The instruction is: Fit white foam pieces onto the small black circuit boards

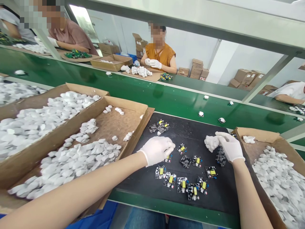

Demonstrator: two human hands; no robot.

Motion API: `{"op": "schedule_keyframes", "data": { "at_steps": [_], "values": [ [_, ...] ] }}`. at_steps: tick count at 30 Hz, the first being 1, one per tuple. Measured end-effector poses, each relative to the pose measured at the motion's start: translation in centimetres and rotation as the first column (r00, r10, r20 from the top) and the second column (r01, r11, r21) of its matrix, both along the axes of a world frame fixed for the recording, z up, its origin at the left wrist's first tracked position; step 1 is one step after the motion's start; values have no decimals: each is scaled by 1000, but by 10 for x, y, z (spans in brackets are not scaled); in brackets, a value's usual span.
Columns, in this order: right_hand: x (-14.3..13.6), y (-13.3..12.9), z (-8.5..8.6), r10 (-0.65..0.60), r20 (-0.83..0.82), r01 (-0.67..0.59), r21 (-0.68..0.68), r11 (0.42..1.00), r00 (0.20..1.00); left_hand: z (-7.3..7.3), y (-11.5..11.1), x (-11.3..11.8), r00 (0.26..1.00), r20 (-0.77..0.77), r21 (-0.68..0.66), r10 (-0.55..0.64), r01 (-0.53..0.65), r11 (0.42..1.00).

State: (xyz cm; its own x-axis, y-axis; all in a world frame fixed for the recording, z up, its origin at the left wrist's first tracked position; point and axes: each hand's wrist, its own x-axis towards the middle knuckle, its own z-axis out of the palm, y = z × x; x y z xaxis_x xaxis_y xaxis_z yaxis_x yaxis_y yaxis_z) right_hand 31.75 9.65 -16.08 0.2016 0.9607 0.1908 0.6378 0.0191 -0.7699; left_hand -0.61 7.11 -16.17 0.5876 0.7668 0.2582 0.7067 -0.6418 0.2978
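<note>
My left hand (157, 150), in a white glove, is over the left side of a black mat (143, 187), its fingers curled together. Whatever may be in them is hidden. Close below it lies a small circuit board (168, 158), partly covered by the fingers. On the right of the mat, my gloved right hand (230, 147) grips a lump of white putty (211, 143) between thumb and fingers. Dark circuit boards (221, 156) lie beneath that hand. Several more boards with yellow parts (183, 184) are spread between and in front of my hands.
Cardboard trays of white putty pieces stand left (111, 98) and right (258, 133). Beyond the mat runs a green conveyor (166, 100) carrying several boards topped with white (201, 114). A metal frame bar (190, 24) crosses above. Co-workers sit across the line, one in an orange top (166, 51).
</note>
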Motion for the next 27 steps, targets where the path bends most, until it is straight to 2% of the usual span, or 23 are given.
{"op": "schedule_keyframes", "data": {
  "at_steps": [6,8,10,11,13,15,20,27],
  "values": [
    [-12,-7,10,186,-196,-191,-8,982,963,-3,0,0,1000,5,20,-26,26,999],
    [-19,-11,12,326,-255,-334,11,942,911,-3,0,0,999,8,26,-36,35,999],
    [-24,-13,13,406,-194,-417,-19,909,893,-4,0,-1,999,12,30,-42,42,999],
    [-25,-13,13,398,-119,-407,-56,912,909,-4,0,-1,999,14,31,-44,44,999],
    [-24,-13,13,309,60,-300,-132,945,949,-3,0,0,999,15,35,-46,45,998],
    [-21,-13,12,227,168,-192,-203,960,959,-3,0,0,999,13,39,-47,46,998],
    [-23,-18,5,179,289,-59,-379,924,940,-4,1,0,999,5,44,-50,50,998],
    [-39,-19,6,155,379,-8,-361,933,912,-6,1,0,999,-5,44,-51,51,998]
  ]
}}
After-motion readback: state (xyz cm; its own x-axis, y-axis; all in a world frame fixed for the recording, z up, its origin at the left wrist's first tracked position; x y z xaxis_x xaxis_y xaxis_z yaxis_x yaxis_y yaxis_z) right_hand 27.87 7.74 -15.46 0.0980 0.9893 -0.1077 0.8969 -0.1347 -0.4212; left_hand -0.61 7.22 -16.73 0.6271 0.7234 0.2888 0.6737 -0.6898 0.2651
